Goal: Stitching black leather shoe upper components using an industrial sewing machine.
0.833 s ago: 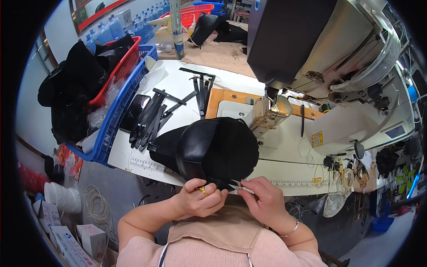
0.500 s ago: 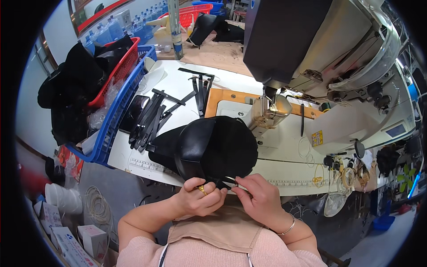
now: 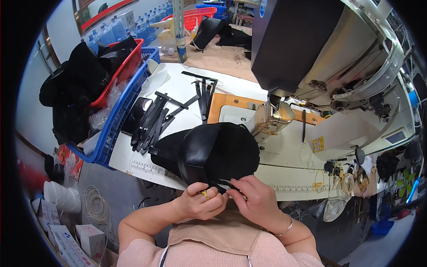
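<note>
A black cap [image 3: 213, 151] lies on the white sewing table's near edge, its back toward me. My left hand [image 3: 202, 202], wearing a gold ring, pinches the cap's lower rim. My right hand [image 3: 253, 198] meets it from the right, and both sets of fingers close on a thin black strap [image 3: 224, 183] at the cap's back. The strap end is mostly hidden by my fingers.
A grey industrial sewing machine [image 3: 320, 58] stands behind the cap. Several black straps [image 3: 153, 120] lie left on the table [image 3: 284, 178]. Blue [image 3: 118, 115] and red [image 3: 120, 73] baskets with black fabric sit at the left. Boxes [image 3: 66, 236] stand on the floor.
My right hand has slid left along the strap until it meets my left hand at the cap's back. The cap has barely moved.
</note>
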`<state>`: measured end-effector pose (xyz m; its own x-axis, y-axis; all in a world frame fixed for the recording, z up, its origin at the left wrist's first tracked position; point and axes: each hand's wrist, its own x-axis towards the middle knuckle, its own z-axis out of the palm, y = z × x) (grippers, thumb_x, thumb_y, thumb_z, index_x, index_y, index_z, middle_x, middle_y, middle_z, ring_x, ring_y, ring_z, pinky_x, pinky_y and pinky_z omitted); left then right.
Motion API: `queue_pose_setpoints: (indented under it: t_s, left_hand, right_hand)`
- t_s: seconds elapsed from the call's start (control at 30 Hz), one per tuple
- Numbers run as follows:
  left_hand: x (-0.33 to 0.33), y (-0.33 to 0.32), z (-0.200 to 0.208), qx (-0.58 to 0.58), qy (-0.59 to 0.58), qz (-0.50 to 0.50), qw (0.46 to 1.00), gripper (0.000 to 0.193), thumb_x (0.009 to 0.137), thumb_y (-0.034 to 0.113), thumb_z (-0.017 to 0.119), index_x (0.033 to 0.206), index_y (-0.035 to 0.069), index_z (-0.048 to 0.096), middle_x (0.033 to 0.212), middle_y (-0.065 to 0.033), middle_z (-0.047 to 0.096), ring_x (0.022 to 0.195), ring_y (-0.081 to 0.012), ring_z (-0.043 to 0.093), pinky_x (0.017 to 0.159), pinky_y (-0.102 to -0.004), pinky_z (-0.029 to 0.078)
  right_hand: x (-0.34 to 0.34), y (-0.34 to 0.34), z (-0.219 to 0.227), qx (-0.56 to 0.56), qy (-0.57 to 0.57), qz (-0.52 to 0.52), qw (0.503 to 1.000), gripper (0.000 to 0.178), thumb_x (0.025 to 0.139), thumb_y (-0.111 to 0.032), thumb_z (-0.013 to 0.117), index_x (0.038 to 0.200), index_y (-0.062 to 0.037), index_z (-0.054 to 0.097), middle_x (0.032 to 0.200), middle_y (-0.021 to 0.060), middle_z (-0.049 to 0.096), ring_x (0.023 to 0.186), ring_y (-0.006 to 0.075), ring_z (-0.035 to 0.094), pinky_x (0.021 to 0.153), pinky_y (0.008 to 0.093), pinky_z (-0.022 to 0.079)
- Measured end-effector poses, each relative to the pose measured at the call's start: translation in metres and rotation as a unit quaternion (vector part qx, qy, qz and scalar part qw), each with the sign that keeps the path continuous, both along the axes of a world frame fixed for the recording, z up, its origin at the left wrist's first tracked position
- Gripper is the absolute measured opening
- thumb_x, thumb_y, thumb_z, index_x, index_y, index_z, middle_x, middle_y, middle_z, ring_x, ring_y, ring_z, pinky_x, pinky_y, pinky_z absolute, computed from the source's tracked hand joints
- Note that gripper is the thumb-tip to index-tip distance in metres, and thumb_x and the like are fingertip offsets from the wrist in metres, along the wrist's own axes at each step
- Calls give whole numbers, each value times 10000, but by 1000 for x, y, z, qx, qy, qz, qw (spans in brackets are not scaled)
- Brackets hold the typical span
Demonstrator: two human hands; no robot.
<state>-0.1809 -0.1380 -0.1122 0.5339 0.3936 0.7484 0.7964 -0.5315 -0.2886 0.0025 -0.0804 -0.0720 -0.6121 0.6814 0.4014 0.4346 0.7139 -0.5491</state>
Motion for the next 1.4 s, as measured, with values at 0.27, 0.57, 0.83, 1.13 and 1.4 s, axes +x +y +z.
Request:
queue_pose_setpoints:
  t_s: [0.27,0.57,0.83,1.13,1.4]
  left_hand:
    - [-1,-2,-3,-1,0,-4,1000,59,728,137,623,783,156,636,735,46,465,714,-69,531,801,-290,321]
    - [-1,-4,-4,1,1,-4,1000,55,733,143,627,783,164,632,736,46,465,710,-67,529,808,-291,320]
    - [-2,-4,-2,-2,2,-5,1000,61,732,139,636,787,165,635,739,45,470,702,-71,530,802,-284,319]
    - [0,-11,-16,-63,-13,-80,995,134,730,160,603,848,124,654,932,13,595,954,-141,592,832,-287,437]
    - [-23,-32,-46,-26,-519,163,838,952,568,379,855,1345,77,394,1340,-133,374,1252,-291,384,1034,-444,318]
  right_hand:
    - [1,8,-6,6,-14,30,999,164,752,-122,727,883,-38,676,760,76,623,573,217,606,488,291,471]
    - [-1,6,-3,-67,20,20,997,157,740,-120,739,854,-30,681,743,81,631,566,205,598,490,279,465]
    - [6,15,-14,-180,212,-55,959,191,798,-143,724,933,-28,653,780,85,623,645,204,596,581,277,468]
    - [-31,20,-18,-134,205,26,969,274,723,-165,778,930,-39,651,656,85,611,549,203,601,534,294,473]
    - [-48,28,5,-337,293,75,892,72,878,-57,614,932,-30,654,821,44,696,628,40,561,541,193,455]
